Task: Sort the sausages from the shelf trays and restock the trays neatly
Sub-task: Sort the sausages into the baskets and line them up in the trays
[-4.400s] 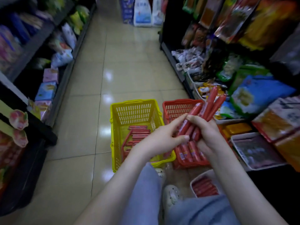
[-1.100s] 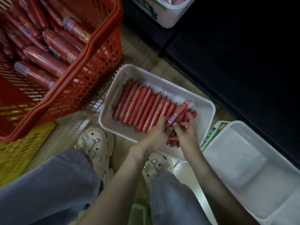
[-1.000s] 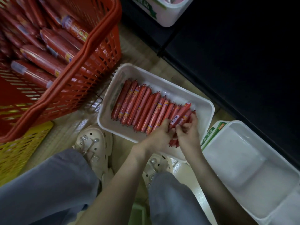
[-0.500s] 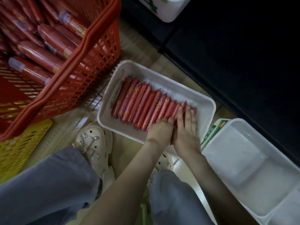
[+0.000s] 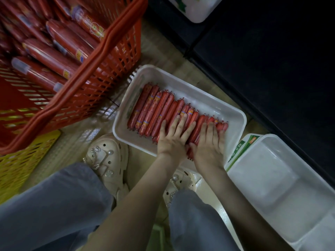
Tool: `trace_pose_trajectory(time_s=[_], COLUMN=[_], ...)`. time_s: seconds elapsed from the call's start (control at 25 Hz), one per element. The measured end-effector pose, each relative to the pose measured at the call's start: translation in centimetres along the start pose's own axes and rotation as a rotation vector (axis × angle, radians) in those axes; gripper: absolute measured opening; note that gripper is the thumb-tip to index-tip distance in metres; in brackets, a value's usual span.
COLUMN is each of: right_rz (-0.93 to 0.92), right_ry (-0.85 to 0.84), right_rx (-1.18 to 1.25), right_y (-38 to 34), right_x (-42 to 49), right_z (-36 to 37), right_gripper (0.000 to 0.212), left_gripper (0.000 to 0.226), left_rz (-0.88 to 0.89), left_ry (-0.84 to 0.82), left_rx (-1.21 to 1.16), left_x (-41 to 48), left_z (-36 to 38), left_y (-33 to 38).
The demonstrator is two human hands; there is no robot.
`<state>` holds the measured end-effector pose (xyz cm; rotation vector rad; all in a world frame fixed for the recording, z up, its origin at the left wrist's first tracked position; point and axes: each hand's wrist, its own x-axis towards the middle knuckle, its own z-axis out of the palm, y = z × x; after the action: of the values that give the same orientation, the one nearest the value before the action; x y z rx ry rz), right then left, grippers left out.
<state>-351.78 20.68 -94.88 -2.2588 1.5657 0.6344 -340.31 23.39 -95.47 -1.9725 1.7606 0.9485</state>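
A white tray (image 5: 233,113) lies on the floor in front of my feet. Inside it a neat row of thin red sausages (image 5: 154,109) lies side by side. My left hand (image 5: 174,136) lies flat on the middle of the row with its fingers straight and spread. Just beside it, my right hand (image 5: 208,142) presses flat on the sausages at the right end. Neither hand grips anything. A red basket (image 5: 101,57) at the upper left holds several thicker red sausages (image 5: 49,57).
A second white tray (image 5: 282,187) sits on the floor at the right, with nothing in it. A yellow basket (image 5: 23,156) shows under the red one at the left. The dark shelf base (image 5: 262,60) runs along the right. Another white tray (image 5: 197,9) sits at the top.
Both hands went from pinching the last sausages into the row to lying flat on it with straight fingers. The row now reaches farther to the right in the tray.
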Motion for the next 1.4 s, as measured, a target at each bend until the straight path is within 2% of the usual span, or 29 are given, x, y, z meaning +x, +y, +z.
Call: trace_pose_trajectory(time_s=[0.16, 0.28, 0.36, 0.44, 0.72, 0.92, 1.16, 1.4], right_rz=[-0.064, -0.077, -0.058, -0.063, -0.397, -0.586, -0.780, -1.038], right_ry=[-0.188, -0.217, -0.155, -0.062, 0.179, 0.335, 0.424, 0.417], right_rx=[-0.084, 0.073, 0.322, 0.446, 0.350, 0.322, 0.209, 0.095], right_y=[0.9, 0.9, 0.6, -0.2, -4.5, -8.0, -18.7, -32.0], right_x=[-0.4, -0.4, -1.0, -1.6, -7.8, -15.5, -22.2, -25.5], right_z=[0.7, 0.3, -2.0, -5.6, -21.5, -31.6, -38.3, -37.4], right_gripper=[0.081, 0.081, 0.078, 0.075, 0.049, 0.050, 0.052, 0.050], left_gripper=[0.082, 0.083, 0.076, 0.069, 0.056, 0.042, 0.037, 0.035], left_rz=[-0.013, -0.013, -0.017, -0.042, -0.094, -0.153, -0.248, -0.454], left_ry=[-0.021, -0.037, -0.014, 0.054, 0.418, 0.726, 0.841, 0.881], left_rx=[-0.016, 0.007, -0.028, -0.066, -0.048, -0.074, -0.081, -0.195], left_x=[0.2, 0.1, -1.1, -3.0, -15.4, -25.6, -38.3, -47.0], left_z=[-0.1, -0.5, -2.2, -4.9, -18.5, -25.3, -28.8, -23.3], left_y=[0.0, -0.1, -0.4, -0.7, -2.4, -5.7, -14.6, -26.6])
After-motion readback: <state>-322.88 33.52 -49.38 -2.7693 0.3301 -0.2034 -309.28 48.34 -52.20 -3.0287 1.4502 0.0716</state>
